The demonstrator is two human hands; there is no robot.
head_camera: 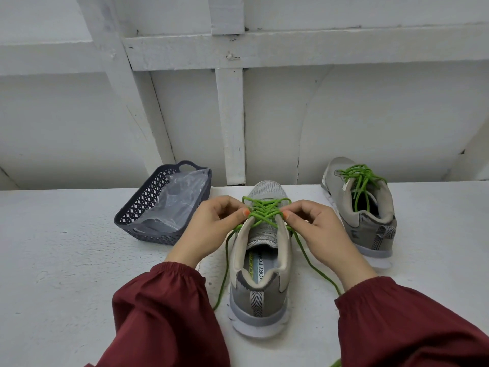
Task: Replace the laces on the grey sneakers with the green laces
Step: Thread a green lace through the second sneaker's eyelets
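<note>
A grey sneaker stands in front of me, heel toward me, with a green lace crossed through its eyelets. My left hand pinches the lace at the sneaker's left edge. On the right edge, my right hand pinches it too. Both loose lace ends trail down past the shoe's sides toward my red sleeves. A second grey sneaker stands at the back right, green lace threaded through it with ends tucked inside.
A dark grey perforated basket holding a clear plastic bag sits at the back left on the white surface. A white panelled wall rises right behind the shoes.
</note>
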